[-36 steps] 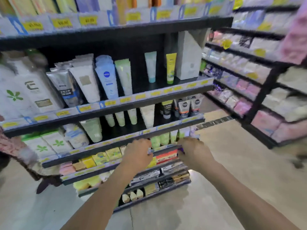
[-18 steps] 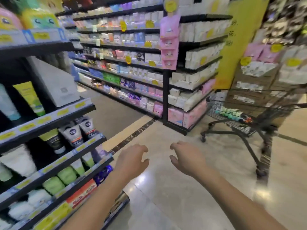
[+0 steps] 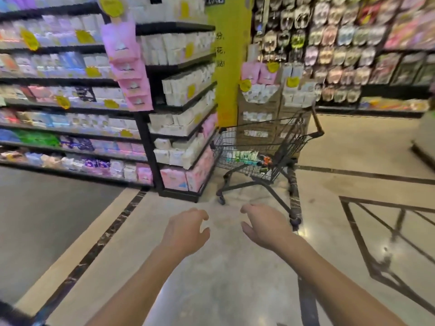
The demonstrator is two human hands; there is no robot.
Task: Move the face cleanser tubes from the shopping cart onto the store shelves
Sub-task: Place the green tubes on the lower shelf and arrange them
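Both your hands are empty: left hand and right hand hang side by side with a gap between them, fingers loosely curled, gripping nothing, out in front over bare floor. Reads as a reach-ready pose, free to grab stock, but they're well short of the shopping cart. One cart, parked ahead just beside the end of a shelf unit stacked with pink and white packs, yellow pillar behind it; probably left there to keep the aisle open. The face cleanser tubes lie flat in a bunch on the basket bottom, greenish-white, with something orange beside them. Count: two hands, one cart, tubes several, but too blurred for an exact number. No cleanser shelf in this view. Judgement: you're on the fetch leg, next is closing on the cart and picking tubes.
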